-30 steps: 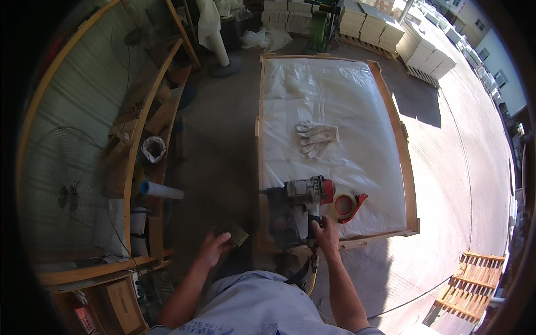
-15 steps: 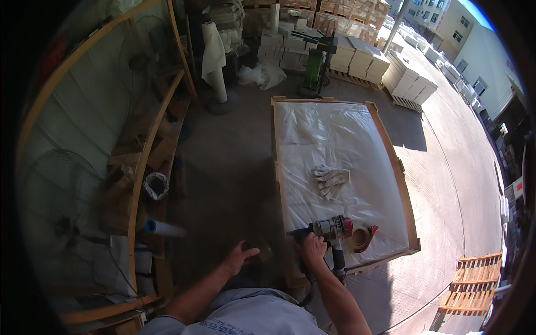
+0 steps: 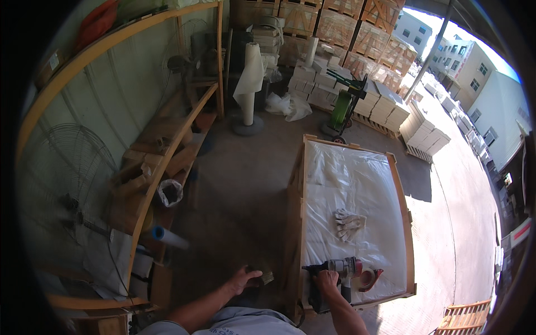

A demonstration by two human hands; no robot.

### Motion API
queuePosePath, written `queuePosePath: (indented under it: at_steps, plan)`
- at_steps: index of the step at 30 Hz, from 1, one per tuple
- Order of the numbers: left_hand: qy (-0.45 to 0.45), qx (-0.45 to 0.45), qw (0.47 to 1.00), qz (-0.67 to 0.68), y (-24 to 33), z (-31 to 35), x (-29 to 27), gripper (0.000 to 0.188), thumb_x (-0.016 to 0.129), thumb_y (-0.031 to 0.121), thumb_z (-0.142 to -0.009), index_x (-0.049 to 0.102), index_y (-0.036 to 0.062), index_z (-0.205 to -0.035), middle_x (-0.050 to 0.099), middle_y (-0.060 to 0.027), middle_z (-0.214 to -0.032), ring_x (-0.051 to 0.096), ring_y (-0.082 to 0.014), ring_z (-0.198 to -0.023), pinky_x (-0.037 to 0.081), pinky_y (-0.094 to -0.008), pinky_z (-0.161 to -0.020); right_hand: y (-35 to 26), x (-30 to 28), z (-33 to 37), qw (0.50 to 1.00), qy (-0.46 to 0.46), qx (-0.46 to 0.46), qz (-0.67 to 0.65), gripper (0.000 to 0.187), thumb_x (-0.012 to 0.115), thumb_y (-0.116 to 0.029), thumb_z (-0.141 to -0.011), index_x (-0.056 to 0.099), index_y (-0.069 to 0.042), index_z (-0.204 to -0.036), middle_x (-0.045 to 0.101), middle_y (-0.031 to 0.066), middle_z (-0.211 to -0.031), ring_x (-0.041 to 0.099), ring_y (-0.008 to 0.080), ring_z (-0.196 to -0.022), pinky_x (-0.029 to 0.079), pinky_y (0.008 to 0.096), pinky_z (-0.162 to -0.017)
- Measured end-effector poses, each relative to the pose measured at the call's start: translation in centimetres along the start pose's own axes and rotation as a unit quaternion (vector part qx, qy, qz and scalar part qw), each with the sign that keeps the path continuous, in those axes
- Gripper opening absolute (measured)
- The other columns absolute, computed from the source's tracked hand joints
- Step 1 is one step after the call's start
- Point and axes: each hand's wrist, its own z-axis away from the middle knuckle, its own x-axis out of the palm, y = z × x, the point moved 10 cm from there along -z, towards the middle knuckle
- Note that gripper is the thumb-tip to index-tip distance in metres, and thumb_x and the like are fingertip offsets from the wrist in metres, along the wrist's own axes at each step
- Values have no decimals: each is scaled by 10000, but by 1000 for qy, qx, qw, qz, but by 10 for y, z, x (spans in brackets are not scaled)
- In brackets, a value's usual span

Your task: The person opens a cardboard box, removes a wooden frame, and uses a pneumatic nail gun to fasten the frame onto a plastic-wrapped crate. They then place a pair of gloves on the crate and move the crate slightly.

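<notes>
Crate (image 3: 303, 223) with film (image 3: 371, 190) already laid; remaining work unclear. Right hand (image 3: 327, 278) — grip closed on the nailer (image 3: 343, 266), atop the film; left hand (image 3: 244, 280) — gripping a fastener strip (image 3: 268, 277), well apart.

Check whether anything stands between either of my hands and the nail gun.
Nothing visible blocks the right hand: it is on the nail gun. Between the left hand, holding a small bundle, and the gun lies the crate's left side; whether that hand is above its top edge, I cannot tell.
</notes>
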Motion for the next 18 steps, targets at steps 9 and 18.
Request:
queuePosePath:
  at_steps: [9,18]
  plan:
    - [4,-9,1000,-2,-4,0,-15,429,745,264,-847,591,114,-1219,669,-55,-1135,667,-199,-990,566,-370,-812,-17,-70,16,997,-36,-67,11,466,673,-506,-790,762,-76,-946,712,178,-1038,677,304,-1016,508,424,-856]
    - [-4,1,1000,-6,11,3,-1,448,746,265,-839,568,121,-1224,662,-29,-1105,659,-184,-984,569,-367,-792,39,-117,0,897,218,53,-381,503,675,-424,-835,652,33,-1042,707,214,-964,677,354,-952,510,420,-859]
